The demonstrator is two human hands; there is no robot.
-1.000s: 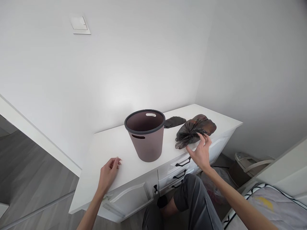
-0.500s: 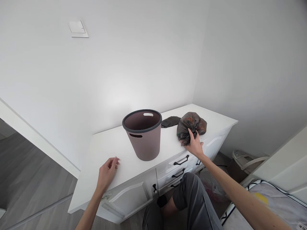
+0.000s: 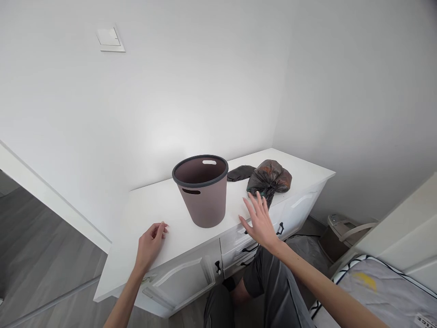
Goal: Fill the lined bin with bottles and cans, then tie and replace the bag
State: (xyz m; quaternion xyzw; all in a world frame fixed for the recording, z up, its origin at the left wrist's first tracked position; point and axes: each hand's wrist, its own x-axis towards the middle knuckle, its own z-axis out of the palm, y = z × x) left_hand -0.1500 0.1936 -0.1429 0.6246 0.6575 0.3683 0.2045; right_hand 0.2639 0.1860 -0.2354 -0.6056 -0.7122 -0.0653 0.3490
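A mauve waste bin with a dark rim and handle slots stands upright on the white cabinet top. To its right lies a full, tied black garbage bag, its gathered neck toward me. Behind, between bin and bag, is a flat dark folded piece, which looks like thin plastic. My right hand hovers at the front edge, just short of the bag's neck, fingers spread and holding nothing. My left hand rests on the cabinet top left of the bin, its fingers curled together; whether anything is inside them is hidden.
The white cabinet has dark drawer handles along its front. A light switch is on the wall behind. At the lower right are a lidded brown container with a pale handle and a padded, patterned surface. My knees are close below the drawers.
My right hand has let go of the garbage bag's neck and drawn back to the left and toward me, fingers opening. My left hand stays by the bin.
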